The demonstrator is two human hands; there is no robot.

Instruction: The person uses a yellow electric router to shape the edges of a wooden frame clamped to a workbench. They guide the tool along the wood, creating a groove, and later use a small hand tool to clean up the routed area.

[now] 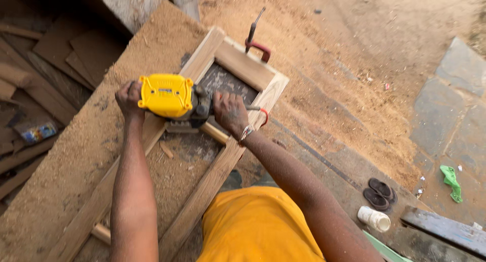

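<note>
the workbench [61, 191] is the biggest thing here, a long slab running from the lower left toward the top centre, buried almost everywhere under pale sawdust. beyond its right edge the ground [354, 49] is sandy and littered with the same dust, giving way to dark stone slabs [455, 110] at the far right.

on the bench lies a wooden frame [202, 191], its long rails running parallel to the bench's length and a cross rail closing the far end near the bench's far right corner. a red clamp [259, 48] pins that far end down at the edge. the rails look cut and joined already; the sawdust piled around suggests much cutting or shaping is done, though how much of the frame has been worked by this tool i cannot tell, and the near stretch of the rails looks no different from the far one.

the yellow power tool [167, 96] sits on the left rail, about midway along the visible frame, its dark body reaching across toward the right rail. the left hand [129, 97] is closed around the tool's left side; the right hand [230, 110] is wrapped tight on the handle at its right, a bracelet on the wrist.

on the ground lie dark sandals [379, 192], a white cup [374, 219] and a green rag [450, 182].
</note>
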